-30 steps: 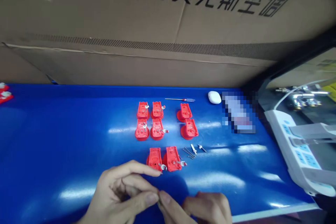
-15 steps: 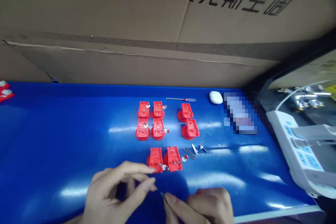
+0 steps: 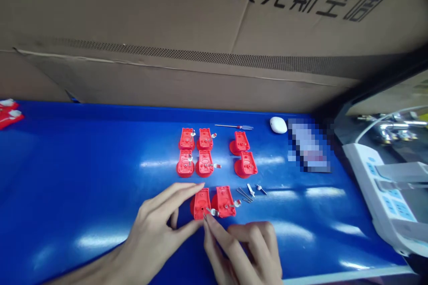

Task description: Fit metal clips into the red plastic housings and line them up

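My left hand [image 3: 155, 231] spans the front-left red plastic housing [image 3: 201, 203], with fingertip at its top edge and thumb at its lower edge. My right hand [image 3: 239, 249] sits just below, its fingertips pinched at that housing's lower edge. Anything in the pinch is too small to tell. A small metal clip [image 3: 212, 211] lies close by, beside another red housing [image 3: 223, 201]. Several more red housings [image 3: 204, 163] stand in rows farther off, many with metal clips. Thin metal pins [image 3: 245, 195] lie to the right of the front pair.
The parts lie on a glossy blue table [image 3: 83, 178]. Behind stands a large cardboard box [image 3: 200, 18]. Farther back are a small screwdriver [image 3: 234, 127], a white mouse [image 3: 278, 125] and a pixelated item [image 3: 308, 144]. A white power strip [image 3: 384, 191] is at right.
Both hands have moved up from the table's near area to the front-left red housing, and my left hand now spans it. The whole view has shifted slightly.
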`<state>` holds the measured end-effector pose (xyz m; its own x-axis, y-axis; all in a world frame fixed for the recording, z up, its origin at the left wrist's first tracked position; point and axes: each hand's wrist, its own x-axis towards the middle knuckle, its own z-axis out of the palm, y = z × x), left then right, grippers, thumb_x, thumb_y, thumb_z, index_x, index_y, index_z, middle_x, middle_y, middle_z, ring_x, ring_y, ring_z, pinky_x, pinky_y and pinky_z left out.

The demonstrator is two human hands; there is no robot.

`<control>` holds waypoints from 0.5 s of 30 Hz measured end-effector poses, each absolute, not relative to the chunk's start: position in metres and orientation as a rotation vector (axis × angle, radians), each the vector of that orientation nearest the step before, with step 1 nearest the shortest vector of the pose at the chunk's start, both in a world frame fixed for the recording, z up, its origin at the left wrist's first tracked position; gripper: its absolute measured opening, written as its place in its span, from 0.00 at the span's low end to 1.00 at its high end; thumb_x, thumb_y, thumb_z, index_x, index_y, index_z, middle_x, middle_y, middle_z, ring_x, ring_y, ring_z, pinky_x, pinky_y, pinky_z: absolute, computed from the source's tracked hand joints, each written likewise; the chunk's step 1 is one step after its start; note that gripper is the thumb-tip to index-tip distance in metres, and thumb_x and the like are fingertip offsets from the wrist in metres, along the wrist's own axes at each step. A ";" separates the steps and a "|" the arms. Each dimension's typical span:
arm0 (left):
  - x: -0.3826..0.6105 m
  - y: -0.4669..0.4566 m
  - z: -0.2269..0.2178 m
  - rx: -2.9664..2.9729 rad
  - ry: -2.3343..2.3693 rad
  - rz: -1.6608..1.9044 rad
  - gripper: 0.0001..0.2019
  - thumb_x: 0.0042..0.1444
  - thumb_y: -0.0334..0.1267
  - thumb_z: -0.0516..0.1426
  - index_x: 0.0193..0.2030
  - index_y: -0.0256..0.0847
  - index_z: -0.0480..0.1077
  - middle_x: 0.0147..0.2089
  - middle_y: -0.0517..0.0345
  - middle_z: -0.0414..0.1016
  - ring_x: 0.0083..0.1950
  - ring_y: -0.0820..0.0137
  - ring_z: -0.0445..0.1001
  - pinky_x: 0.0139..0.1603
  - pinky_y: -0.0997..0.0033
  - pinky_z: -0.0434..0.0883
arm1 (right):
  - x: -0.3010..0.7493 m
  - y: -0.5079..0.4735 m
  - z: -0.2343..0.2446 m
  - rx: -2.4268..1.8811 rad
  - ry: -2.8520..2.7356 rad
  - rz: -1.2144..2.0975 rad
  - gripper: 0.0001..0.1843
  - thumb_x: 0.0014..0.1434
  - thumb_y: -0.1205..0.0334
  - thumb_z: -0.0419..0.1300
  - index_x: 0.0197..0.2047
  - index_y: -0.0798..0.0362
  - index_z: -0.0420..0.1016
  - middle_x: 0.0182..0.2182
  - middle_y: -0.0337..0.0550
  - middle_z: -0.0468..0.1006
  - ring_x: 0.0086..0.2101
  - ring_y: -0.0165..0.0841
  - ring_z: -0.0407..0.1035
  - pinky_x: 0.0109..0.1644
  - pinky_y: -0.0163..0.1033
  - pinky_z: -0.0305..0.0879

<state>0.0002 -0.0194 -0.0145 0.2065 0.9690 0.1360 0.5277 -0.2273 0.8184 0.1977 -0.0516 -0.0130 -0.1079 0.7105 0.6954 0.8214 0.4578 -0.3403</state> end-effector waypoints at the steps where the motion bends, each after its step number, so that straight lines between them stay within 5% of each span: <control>1: 0.000 -0.020 -0.015 1.854 1.389 0.907 0.26 0.64 0.29 0.68 0.66 0.58 0.77 0.57 0.61 0.83 0.26 0.79 0.63 0.26 0.79 0.70 | 0.198 -0.052 -0.015 -1.292 -1.873 -0.167 0.11 0.63 0.70 0.75 0.49 0.52 0.88 0.26 0.39 0.75 0.28 0.30 0.65 0.32 0.37 0.66; 11: 0.001 -0.021 -0.009 1.870 1.354 0.904 0.27 0.63 0.26 0.69 0.64 0.55 0.76 0.54 0.65 0.83 0.26 0.79 0.63 0.29 0.78 0.72 | 0.192 -0.051 -0.019 -1.296 -1.882 -0.207 0.09 0.65 0.70 0.73 0.48 0.51 0.89 0.25 0.38 0.74 0.28 0.30 0.64 0.34 0.36 0.64; 15: 0.001 -0.022 -0.010 1.866 1.327 0.892 0.27 0.63 0.27 0.69 0.64 0.57 0.77 0.56 0.66 0.83 0.26 0.79 0.64 0.28 0.79 0.71 | 0.197 -0.054 -0.024 -1.290 -1.957 -0.213 0.20 0.62 0.72 0.74 0.56 0.50 0.88 0.27 0.39 0.75 0.28 0.30 0.65 0.33 0.36 0.62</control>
<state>0.0007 -0.0218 -0.0102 0.2488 0.9573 0.1475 0.4981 -0.2571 0.8282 0.1974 -0.0542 -0.0240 -0.1928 0.7131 0.6741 0.8415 0.4735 -0.2603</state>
